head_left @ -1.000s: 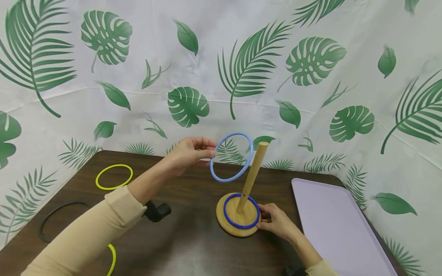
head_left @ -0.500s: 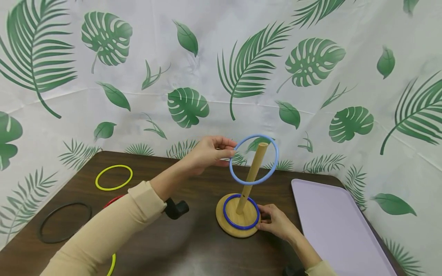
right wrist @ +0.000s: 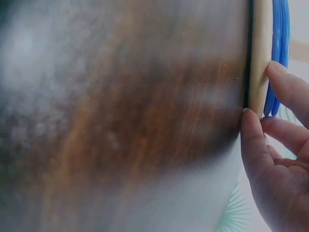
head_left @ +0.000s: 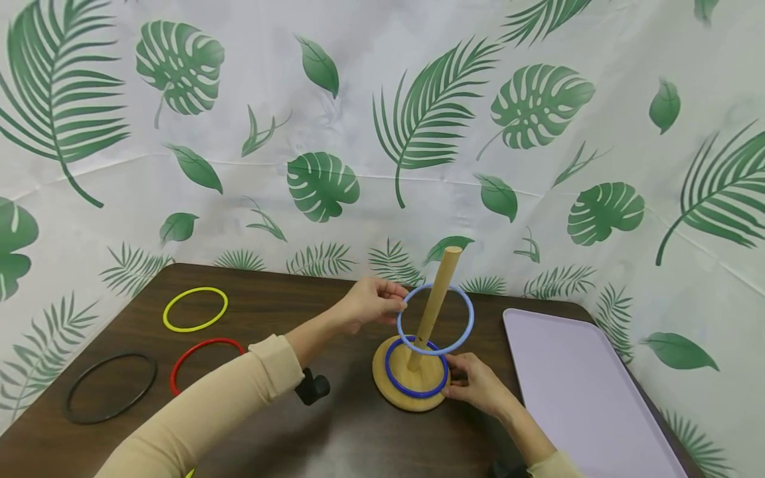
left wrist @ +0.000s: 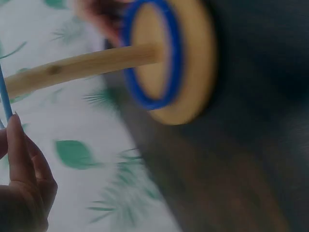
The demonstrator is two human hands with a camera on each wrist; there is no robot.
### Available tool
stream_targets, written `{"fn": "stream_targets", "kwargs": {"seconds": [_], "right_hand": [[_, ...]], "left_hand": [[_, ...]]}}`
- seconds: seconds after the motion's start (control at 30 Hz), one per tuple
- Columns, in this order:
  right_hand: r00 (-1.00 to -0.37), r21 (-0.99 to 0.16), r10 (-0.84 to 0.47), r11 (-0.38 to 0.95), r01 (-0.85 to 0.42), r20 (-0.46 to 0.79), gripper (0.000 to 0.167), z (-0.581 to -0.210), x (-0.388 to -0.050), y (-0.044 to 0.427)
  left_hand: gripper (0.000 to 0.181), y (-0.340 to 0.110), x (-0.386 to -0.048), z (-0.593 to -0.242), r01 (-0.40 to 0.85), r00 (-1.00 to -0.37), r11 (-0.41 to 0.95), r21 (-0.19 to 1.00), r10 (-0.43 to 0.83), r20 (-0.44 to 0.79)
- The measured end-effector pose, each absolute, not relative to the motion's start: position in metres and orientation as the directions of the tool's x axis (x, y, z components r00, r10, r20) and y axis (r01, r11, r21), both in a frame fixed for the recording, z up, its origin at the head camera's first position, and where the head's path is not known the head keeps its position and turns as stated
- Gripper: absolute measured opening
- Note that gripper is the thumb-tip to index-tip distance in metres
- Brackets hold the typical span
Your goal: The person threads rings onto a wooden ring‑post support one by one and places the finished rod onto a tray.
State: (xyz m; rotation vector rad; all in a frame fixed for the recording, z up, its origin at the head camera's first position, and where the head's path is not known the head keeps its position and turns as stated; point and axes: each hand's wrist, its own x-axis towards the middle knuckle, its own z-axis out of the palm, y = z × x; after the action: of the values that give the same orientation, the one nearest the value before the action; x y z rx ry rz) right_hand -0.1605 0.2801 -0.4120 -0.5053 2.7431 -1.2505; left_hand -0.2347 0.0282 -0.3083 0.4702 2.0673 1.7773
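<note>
the left hand (head_left: 372, 304) is pinching a pale ring (head_left: 471, 317) at its left side, fingertips partly hiding that stretch of rim. the pale ring is hanging tilted around the peg (head_left: 436, 299), below its top and above the base (head_left: 382, 382), its near edge crossing in front of the wood. the left wrist view is cutting the pale ring down to a strip and losing the peg's tip. the right hand (head_left: 478, 385) is gripping the base's edge, some fingers hiding behind others. a blue ring (head_left: 418, 395) is lying on the base around the peg; the right wrist view is showing 2 blue bands, so whether 1 ring or more is sitting there is hard to tell.

on the table (head_left: 358, 438), a yellow ring (head_left: 190, 330) and a black ring (head_left: 89, 423) are lying well apart from the peg, while a red ring (head_left: 215, 340) is disappearing behind the left sleeve (head_left: 227, 398). a yellow scrap (head_left: 190, 474) is barely peeking out at the bottom edge. a lilac tray (head_left: 597, 392) is running out of frame.
</note>
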Motion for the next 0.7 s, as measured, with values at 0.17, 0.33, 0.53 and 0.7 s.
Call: {"fn": "stream_targets", "kwargs": {"seconds": [0.17,0.33,0.53,0.7], "right_hand": [[-0.943,-0.719,-0.322,0.635,-0.283,0.086,0.046,-0.411,-0.161,0.28],[-0.942,-0.696,-0.322,0.656,-0.291,0.091,0.042,-0.41,-0.161,0.279],[-0.939,-0.677,-0.329,0.668,-0.31,0.105,0.045,-0.411,-0.161,0.279],[-0.937,-0.671,-0.334,0.672,-0.315,0.105,0.051,-0.413,-0.162,0.28]], "left_hand": [[0.022,0.025,-0.235,-0.345,-0.038,-0.887,0.207,0.978,0.444,-0.128],[0.021,0.024,-0.235,-0.368,-0.082,-0.893,0.252,0.964,0.412,-0.183],[0.017,0.028,-0.235,-0.378,-0.087,-0.906,0.271,0.959,0.378,-0.189],[0.016,0.032,-0.237,-0.383,-0.09,-0.915,0.285,0.954,0.354,-0.192]]}}
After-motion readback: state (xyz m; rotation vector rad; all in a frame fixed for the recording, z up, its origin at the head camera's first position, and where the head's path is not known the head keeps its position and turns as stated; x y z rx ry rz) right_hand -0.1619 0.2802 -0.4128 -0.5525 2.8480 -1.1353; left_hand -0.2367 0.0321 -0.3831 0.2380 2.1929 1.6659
